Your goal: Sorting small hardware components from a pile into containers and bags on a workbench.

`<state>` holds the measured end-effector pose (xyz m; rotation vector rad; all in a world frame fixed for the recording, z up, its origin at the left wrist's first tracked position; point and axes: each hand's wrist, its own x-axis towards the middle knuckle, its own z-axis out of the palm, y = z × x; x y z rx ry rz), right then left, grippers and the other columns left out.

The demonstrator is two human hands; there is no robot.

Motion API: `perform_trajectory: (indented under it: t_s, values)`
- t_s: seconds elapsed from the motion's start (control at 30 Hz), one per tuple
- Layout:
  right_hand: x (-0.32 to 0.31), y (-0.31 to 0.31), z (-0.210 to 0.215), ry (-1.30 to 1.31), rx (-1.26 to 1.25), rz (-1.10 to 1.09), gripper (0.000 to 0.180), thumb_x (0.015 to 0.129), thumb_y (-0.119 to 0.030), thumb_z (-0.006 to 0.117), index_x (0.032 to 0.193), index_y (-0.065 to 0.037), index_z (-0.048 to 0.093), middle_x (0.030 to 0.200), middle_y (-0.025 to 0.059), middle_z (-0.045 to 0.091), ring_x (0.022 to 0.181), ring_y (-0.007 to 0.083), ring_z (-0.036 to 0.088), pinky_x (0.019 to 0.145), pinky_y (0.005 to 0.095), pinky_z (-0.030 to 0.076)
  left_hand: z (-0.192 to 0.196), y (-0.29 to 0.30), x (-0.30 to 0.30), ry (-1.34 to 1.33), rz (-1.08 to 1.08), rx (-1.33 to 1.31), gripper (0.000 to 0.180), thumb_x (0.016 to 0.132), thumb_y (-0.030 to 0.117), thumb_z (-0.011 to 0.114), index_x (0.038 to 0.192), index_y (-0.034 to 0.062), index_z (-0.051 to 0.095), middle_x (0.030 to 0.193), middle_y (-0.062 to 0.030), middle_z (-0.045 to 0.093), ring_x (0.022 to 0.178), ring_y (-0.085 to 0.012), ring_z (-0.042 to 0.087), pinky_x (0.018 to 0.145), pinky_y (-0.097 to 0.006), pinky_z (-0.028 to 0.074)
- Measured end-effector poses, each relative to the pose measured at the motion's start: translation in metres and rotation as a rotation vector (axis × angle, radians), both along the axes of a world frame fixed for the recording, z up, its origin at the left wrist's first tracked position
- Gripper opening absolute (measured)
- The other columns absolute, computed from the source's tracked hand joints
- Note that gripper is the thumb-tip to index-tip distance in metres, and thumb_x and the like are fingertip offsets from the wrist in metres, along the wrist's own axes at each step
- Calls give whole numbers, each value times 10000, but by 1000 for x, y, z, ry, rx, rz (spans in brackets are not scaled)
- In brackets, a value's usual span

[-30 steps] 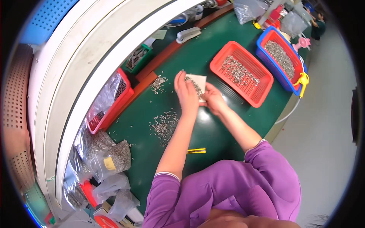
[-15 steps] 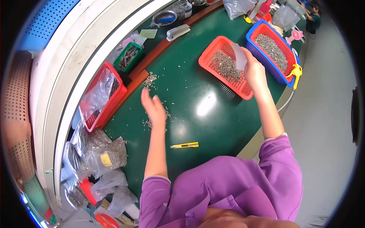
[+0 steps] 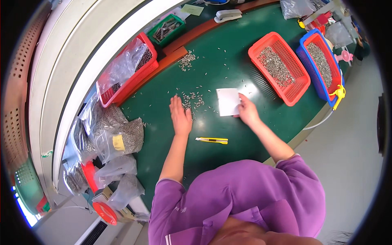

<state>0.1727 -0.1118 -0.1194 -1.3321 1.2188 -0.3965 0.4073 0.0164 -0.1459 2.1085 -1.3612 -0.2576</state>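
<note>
Red basket (image 3: 300, 94): standing on the green tabletop (image 3: 241, 145), to the right of and beyond the right hand, half filled with small metal pins
Blue basket (image 3: 303, 55): just beside, farther right, with a red inner basket full of pins and a yellow air gun (image 3: 339, 93) at the near end
Green bin (image 3: 173, 37): at the far left, near a stapler (image 3: 228, 16)
Clear bags (image 3: 131, 136): bulging with pins along the left side
Yellow cutter (image 3: 212, 140): lying between the forearms, nearer the body
Small pile (image 3: 187, 62): scattered beyond the left hand
Main pile (image 3: 191, 99): lying loose between left hand and card, right beside the left thumb
Left hand (image 3: 180, 116): fingers stretched out, thumb spread; cannot tell if pressing on the tabletop
Right hand (image 3: 247, 110): thumb and fingers clamped on the card's right edge
White card (image 3: 228, 102): extending leftward from that pinch, toward the main pile
</note>
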Motion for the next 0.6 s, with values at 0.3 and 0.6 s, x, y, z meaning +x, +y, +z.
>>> perform_trajectory:
  t_s: [0.3,0.6]
  values:
    - [110,37,5,-53,142,41,482,835,67,351,1290,-67,433,1016,157,611,803,241,652,632,330,585,-1,-44,-14,443,80,-252,383,906,81,357,1261,-30,448,1344,-191,413,1260,-343,378,1063,-391,285]
    - [96,31,-17,-575,460,-165,488,823,90,388,1288,-51,432,1147,86,583,984,177,602,789,330,545,25,-63,-45,436,139,-254,436,904,59,368,1326,-43,332,1435,-201,254,1312,-356,285,1062,-401,282]
